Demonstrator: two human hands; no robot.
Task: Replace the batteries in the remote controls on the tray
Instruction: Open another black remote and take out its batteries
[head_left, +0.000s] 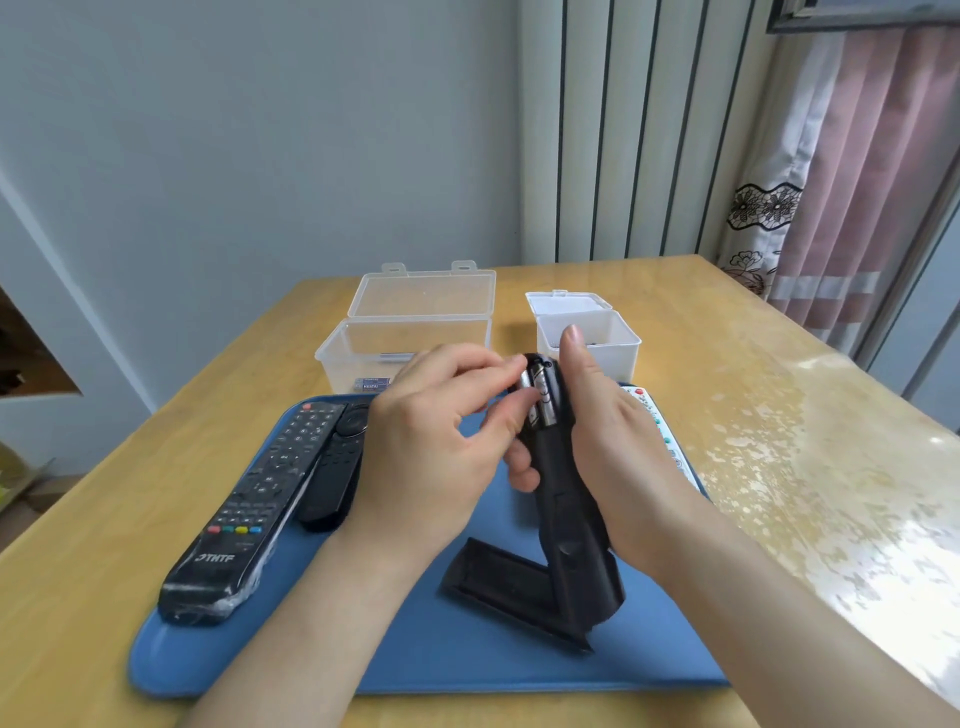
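My right hand (618, 457) is wrapped round the black remote (566, 509). I hold it back-up over the middle of the blue tray (415, 649), with its lower end resting down near the battery cover (498, 582), which lies loose on the tray at about 6 o'clock. The open compartment points toward 12 o'clock. There my left hand (436, 431) pinches the battery (540, 405) between thumb and forefinger. From this one look I cannot tell whether the cell is coming out or going in; either way the care is the same. I want my right grip firm but low on the body, so the palm does not crowd the compartment. The left hand should work the cell from the spring end: press toward the spring, then tip the free end up or down rather than drag it straight. I should check the polarity marks before seating anything. The second cell alongside could pop loose if I lever too hard. The clear box (405, 332) at 11 o'clock stands open with a spare cell (371, 384) showing through its wall, and the small white box (608, 338) at 1 o'clock is open too. A long black remote (249, 499) and a shorter one (337, 467) wait at 9 o'clock. A white remote (660, 421) peeks out at 3 o'clock behind my right wrist.
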